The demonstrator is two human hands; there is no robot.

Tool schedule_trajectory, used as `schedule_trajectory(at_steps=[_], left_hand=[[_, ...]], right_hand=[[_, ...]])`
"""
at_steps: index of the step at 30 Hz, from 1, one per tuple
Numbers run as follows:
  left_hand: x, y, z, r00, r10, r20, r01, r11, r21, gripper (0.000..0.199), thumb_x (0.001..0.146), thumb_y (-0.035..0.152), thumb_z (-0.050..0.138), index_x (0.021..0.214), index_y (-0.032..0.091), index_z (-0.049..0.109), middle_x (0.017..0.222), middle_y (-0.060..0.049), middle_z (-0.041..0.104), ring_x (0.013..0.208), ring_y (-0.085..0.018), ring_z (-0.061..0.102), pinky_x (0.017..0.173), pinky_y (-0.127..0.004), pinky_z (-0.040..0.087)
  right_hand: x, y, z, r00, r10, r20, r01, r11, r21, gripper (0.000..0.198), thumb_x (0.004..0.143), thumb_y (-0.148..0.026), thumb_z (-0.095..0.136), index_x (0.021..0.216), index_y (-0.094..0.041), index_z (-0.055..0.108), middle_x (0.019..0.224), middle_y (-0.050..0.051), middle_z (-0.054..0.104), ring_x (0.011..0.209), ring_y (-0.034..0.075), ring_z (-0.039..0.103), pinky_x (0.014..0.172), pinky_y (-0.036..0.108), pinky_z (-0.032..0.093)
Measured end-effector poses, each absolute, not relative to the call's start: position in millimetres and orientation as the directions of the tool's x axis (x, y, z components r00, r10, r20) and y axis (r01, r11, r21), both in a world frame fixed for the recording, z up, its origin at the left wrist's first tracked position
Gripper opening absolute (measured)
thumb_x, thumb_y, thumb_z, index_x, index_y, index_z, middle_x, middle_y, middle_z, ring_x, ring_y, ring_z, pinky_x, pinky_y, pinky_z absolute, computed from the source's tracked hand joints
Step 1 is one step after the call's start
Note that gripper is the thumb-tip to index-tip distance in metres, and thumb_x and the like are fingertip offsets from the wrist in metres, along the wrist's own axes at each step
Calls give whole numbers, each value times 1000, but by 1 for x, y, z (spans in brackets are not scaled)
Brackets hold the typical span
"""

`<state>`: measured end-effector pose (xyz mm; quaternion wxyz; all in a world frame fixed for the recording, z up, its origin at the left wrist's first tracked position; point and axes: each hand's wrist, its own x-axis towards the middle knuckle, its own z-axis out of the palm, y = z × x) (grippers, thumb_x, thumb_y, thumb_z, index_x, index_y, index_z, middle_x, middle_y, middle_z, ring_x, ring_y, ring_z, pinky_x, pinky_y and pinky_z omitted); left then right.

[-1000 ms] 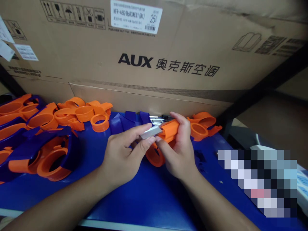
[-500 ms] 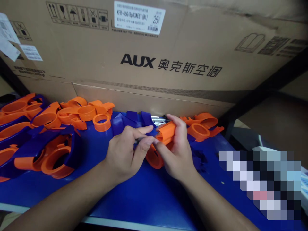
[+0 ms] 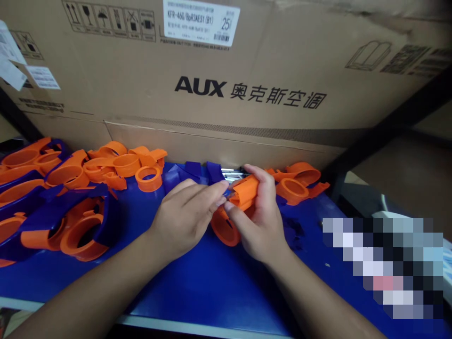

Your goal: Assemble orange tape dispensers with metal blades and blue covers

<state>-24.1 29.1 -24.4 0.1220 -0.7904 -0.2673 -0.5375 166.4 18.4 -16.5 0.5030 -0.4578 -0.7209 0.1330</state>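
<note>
My right hand (image 3: 263, 219) is wrapped round an orange plastic tape dispenser part (image 3: 246, 192), thumb on the near side and fingers over the far side. The part's round ring (image 3: 226, 229) hangs below, partly behind my fingers. My left hand (image 3: 189, 214) is closed, its fingertips pressed together against the left end of the orange part. Whatever those fingertips pinch is hidden. Just behind the hands, shiny thin metal strips (image 3: 231, 174) lie by blue plastic pieces (image 3: 192, 172).
Orange and blue dispensers (image 3: 84, 235) are heaped at left on the blue tabletop (image 3: 197, 296). Loose orange parts (image 3: 127, 165) lie at the back, with others (image 3: 294, 188) at right. A large cardboard box (image 3: 226, 61) stands behind. Something blurred out (image 3: 391, 268) is at far right.
My left fingers have shifted right, up against the orange part's end, and now cover the thin grey piece seen between thumb and finger before. The right hand keeps its hold.
</note>
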Motion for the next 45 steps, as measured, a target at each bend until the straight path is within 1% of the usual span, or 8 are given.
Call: schedule_trajectory(at_steps=[6, 13, 20, 30, 34, 37, 41, 45], left_hand=[[-29, 34, -26, 347, 216, 913, 556, -831, -15, 44, 101, 13, 62, 145, 13, 59, 118, -12, 78, 95, -21, 67, 90, -40, 57], [-29, 32, -23, 342, 172, 924, 555, -830, -51, 35, 99, 12, 67, 134, 10, 68, 103, -11, 75, 89, -20, 64, 82, -36, 56], [-33, 31, -21, 332, 118, 936, 593, -797, -110, 31, 94, 11, 73, 125, 12, 71, 96, -8, 76, 81, -19, 62, 75, -35, 56], [-28, 31, -22, 272, 151, 950, 499, -866, -6, 26, 92, 7, 73, 116, 16, 69, 96, -6, 75, 90, -19, 69, 85, -37, 61], [-28, 32, -21, 237, 206, 949, 412, -906, 94, 26, 93, 4, 69, 115, 20, 68, 103, -5, 75, 97, -19, 69, 91, -39, 61], [-28, 30, -20, 169, 270, 948, 445, -879, 171, 19, 95, 12, 70, 108, 26, 72, 106, -3, 68, 99, -18, 65, 88, -37, 58], [-27, 28, -16, 94, 328, 940, 439, -861, 256, 11, 96, 22, 74, 104, 28, 76, 93, 0, 55, 87, -14, 58, 75, -30, 51], [-28, 30, -11, 149, 332, 932, 332, -904, 269, 7, 98, 24, 72, 105, 23, 74, 84, 2, 62, 77, -12, 61, 75, -31, 52]], right_hand=[[169, 20, -18, -75, 788, 611, 526, 551, -647, 69, 89, -35, 70, 151, -23, 42, 110, 8, 60, 85, 24, 60, 77, 44, 56], [169, 20, -19, -90, 771, 631, 544, 568, -617, 71, 88, -34, 70, 152, -22, 42, 121, 11, 59, 96, 27, 62, 78, 43, 56], [167, 20, -17, -83, 779, 622, 546, 558, -625, 69, 90, -35, 70, 151, -24, 41, 113, 9, 62, 90, 26, 64, 78, 45, 57], [168, 19, -17, -113, 832, 543, 465, 527, -711, 69, 91, -37, 70, 151, -27, 38, 110, 9, 67, 90, 29, 67, 80, 50, 56], [169, 19, -15, -182, 848, 497, 381, 527, -760, 69, 91, -36, 69, 151, -28, 38, 109, 8, 66, 89, 28, 66, 78, 49, 56], [169, 19, -15, -227, 851, 473, 316, 524, -791, 67, 90, -34, 69, 150, -29, 40, 110, 7, 65, 87, 26, 64, 77, 47, 55], [169, 21, -17, -266, 864, 427, 214, 485, -848, 68, 89, -36, 69, 150, -30, 40, 106, 4, 62, 85, 23, 61, 76, 44, 54], [171, 24, -20, -261, 868, 422, 195, 476, -858, 69, 87, -34, 69, 150, -30, 41, 110, 5, 63, 91, 25, 62, 78, 43, 54]])
